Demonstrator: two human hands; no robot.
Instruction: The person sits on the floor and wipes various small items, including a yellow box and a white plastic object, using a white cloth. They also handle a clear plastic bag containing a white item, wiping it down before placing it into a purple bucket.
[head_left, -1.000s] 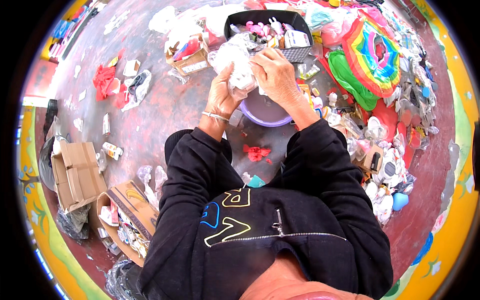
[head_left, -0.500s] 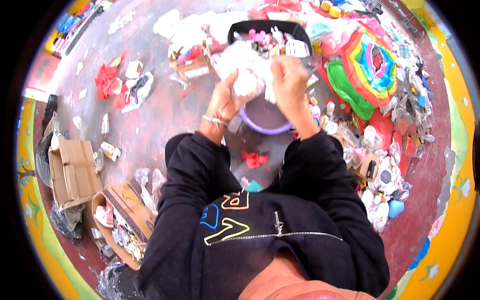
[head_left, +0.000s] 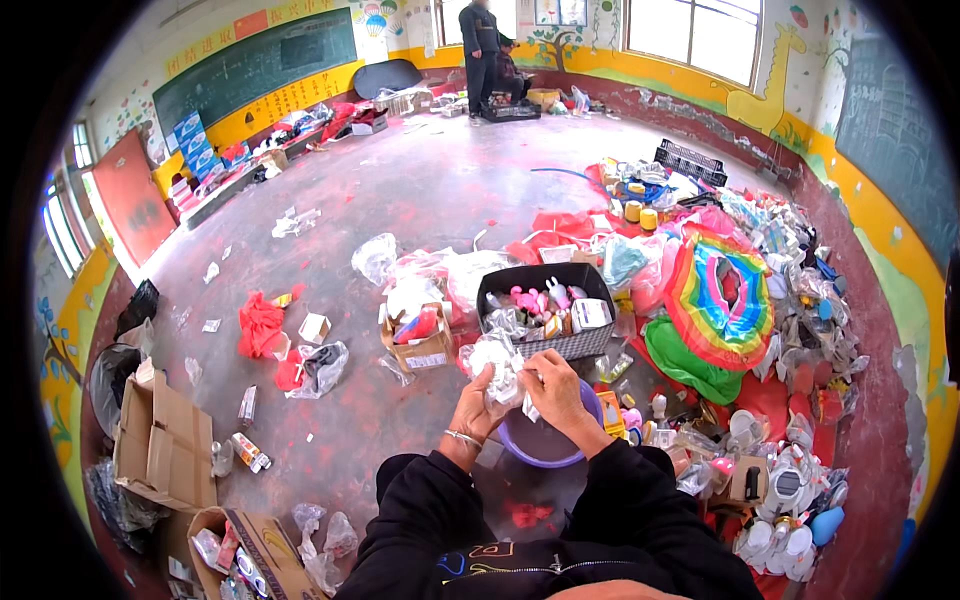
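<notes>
My left hand (head_left: 470,412) is closed around a crumpled clear plastic bag (head_left: 496,362) with white contents. Fingers pinched, my right hand (head_left: 558,393) meets the bag's right edge; a small white piece (head_left: 530,406) shows beneath its fingertips. Whether that piece belongs to the bag cannot be made out. Both hands are held over the near-left side of a purple basin (head_left: 543,461). Beyond them stands a black patterned basket (head_left: 565,346) holding pink toys, bottles and small packages.
An open cardboard box (head_left: 425,355) sits left of the basket. On the right lie a rainbow-ringed inflatable (head_left: 682,300), a green inflatable (head_left: 672,362) and heaped plastic items (head_left: 780,500). More cardboard boxes (head_left: 165,440) stand at the left. Far back, a person (head_left: 481,50) stands near another seated one.
The view has tilted up, bringing the far room into sight. My right hand, blurred and raised beside the bag before, now has its fingers at the bag's edge. My left hand keeps hold.
</notes>
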